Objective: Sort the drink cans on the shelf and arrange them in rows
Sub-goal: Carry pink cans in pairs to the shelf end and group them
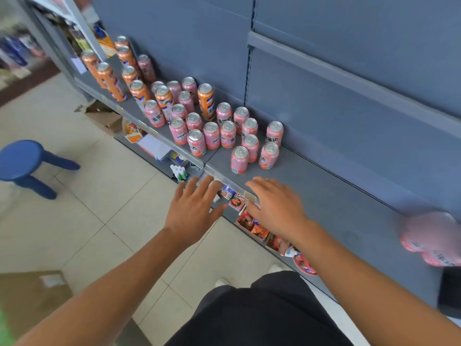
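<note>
Your left hand (pixel 193 208) is open, fingers spread and palm down, in front of the shelf's front rail (pixel 224 177) with nothing in it. Your right hand (pixel 272 204) is open too, fingers loosely extended, reaching over the rail onto the near edge of the grey shelf (pixel 336 196), also holding nothing. The two hands sit close beside each other, not touching.

Beyond your fingertips, apart from both hands, stand the nearest pink cans: one (pixel 239 159) just ahead of your right hand and a second (pixel 269 155) beside it to the right. Behind them the pink cans (pixel 212 134) crowd together in a loose cluster rather than clean rows, all upright, silver tops up, with white lettering on pink labels and an orange band at the base. One taller orange can (pixel 206 101) stands among the pink ones near the back panel (pixel 349 83).

Further off to the left, the orange cans (pixel 109 81) are grouped along the shelf, upright as well, with a few pink ones mixed in, such as the one (pixel 146 67) against the back wall.

Far right, close to you on the shelf, a blurred pair of pink cans (pixel 431 239) can be made out; their pose is too smeared to tell.

Below the shelf, small packets (pixel 252 224) lie on a lower level, and a blue stool (pixel 25 161) stands on the tiled floor
</note>
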The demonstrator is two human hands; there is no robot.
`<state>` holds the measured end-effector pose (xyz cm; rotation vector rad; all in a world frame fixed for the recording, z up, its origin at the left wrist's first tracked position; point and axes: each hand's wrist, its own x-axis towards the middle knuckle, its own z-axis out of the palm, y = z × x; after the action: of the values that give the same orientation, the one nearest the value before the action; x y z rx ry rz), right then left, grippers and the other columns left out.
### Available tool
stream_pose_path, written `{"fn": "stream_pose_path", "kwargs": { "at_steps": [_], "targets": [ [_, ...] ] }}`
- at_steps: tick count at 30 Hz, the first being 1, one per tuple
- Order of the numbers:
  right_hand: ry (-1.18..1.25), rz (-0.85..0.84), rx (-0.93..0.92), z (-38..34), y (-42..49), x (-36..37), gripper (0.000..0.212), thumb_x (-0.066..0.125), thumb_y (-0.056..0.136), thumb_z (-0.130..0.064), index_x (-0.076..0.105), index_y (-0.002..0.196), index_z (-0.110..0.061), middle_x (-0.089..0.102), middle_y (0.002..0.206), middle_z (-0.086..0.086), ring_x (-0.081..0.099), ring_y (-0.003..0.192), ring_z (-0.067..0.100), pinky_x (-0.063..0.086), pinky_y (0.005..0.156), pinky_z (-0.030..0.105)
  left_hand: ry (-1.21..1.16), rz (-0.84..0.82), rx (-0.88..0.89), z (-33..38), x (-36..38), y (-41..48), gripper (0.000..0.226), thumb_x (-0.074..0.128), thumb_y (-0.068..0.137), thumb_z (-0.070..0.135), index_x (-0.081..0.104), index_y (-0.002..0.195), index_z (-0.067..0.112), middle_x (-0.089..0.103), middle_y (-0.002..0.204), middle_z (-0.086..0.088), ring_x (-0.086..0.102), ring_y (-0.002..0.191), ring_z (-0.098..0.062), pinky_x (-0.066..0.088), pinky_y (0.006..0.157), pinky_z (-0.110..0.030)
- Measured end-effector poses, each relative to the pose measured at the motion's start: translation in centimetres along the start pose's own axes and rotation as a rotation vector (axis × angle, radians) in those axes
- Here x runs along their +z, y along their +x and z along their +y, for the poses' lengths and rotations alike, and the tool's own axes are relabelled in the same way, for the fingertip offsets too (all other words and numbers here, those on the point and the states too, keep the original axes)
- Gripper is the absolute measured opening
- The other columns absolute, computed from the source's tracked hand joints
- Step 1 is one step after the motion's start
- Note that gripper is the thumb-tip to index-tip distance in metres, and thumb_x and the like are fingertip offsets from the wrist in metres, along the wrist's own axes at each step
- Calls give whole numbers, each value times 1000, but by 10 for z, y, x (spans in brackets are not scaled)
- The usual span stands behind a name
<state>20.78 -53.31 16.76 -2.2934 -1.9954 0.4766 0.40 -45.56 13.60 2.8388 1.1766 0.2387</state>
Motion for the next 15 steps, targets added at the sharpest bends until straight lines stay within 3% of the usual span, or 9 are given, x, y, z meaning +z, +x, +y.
{"fn": "stream_pose_path", "kwargs": {
  "at_steps": [15],
  "targets": [
    [8,-100,-121,13,129,20,31,51,93,-35,55,120,-20,57,118,-1,53,111,26,43,85,40,118,-195,12,-77,26,91,52,44,99,54,54,136,18,59,135,-6,54,122,-35,44,105,-50]
  ]
}}
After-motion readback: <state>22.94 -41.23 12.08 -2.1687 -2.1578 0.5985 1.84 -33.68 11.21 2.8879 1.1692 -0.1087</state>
